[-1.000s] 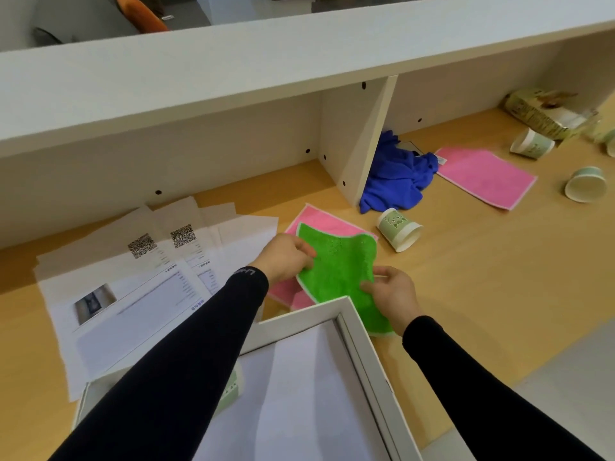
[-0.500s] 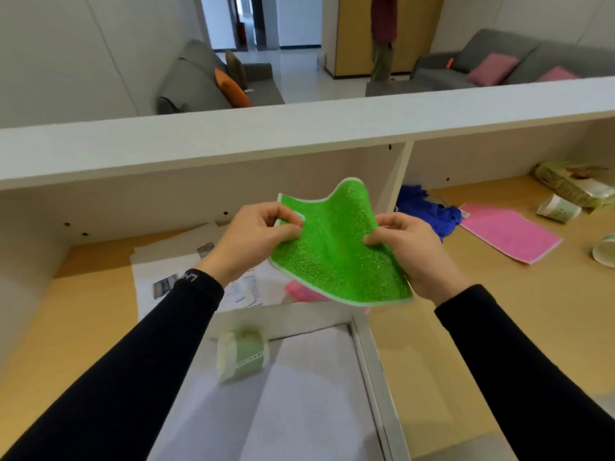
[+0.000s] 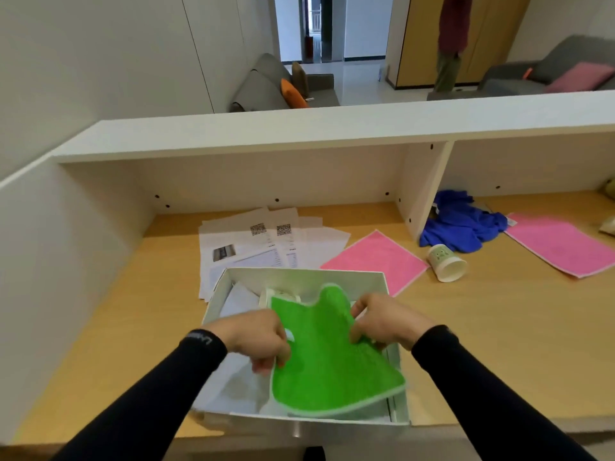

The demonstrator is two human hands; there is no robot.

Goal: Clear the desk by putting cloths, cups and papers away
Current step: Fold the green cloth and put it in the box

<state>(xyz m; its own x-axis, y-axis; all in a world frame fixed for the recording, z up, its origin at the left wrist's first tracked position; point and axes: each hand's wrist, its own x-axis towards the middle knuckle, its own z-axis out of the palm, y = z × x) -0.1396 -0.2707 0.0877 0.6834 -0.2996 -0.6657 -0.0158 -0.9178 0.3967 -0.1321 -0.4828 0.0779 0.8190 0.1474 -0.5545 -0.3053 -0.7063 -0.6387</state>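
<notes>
Nearest the camera, over the box (image 3: 299,277): green cloth (image 3: 326,361), held in the air above the box's right half, not yet let go.

- Left hand (image 3: 256,341): fingers curled, pinching the cloth's left edge.
- Right hand (image 3: 382,322): fingers curled, pinching the right edge.
- Change: a second ago the cloth lay on the desk (image 3: 499,327) atop the pink cloth (image 3: 376,257); half a second ago it was held high before the shelf; now it is down over the box. Judged meaning: the first cloth is about to be stowed, and only the release is left.
- Axis: the long axis runs near to far, along the box. The narrow humped end points at the far wall; the broad end hangs over the near right corner. Pinched at the waist, the cloth sags between the hands.
- Box contents: white sheet (image 3: 239,301); a pale rim behind the cloth, probably a cup, mostly hidden.

Beyond the box, still on the desk:
- papers (image 3: 253,244), fanned, left of centre.
- pink cloth, flat, now uncovered.
- cup (image 3: 446,266), on its side.
- blue cloth (image 3: 462,224), bunched against the shelf divider.
- far pink cloth (image 3: 559,244), flat, at the right.
</notes>
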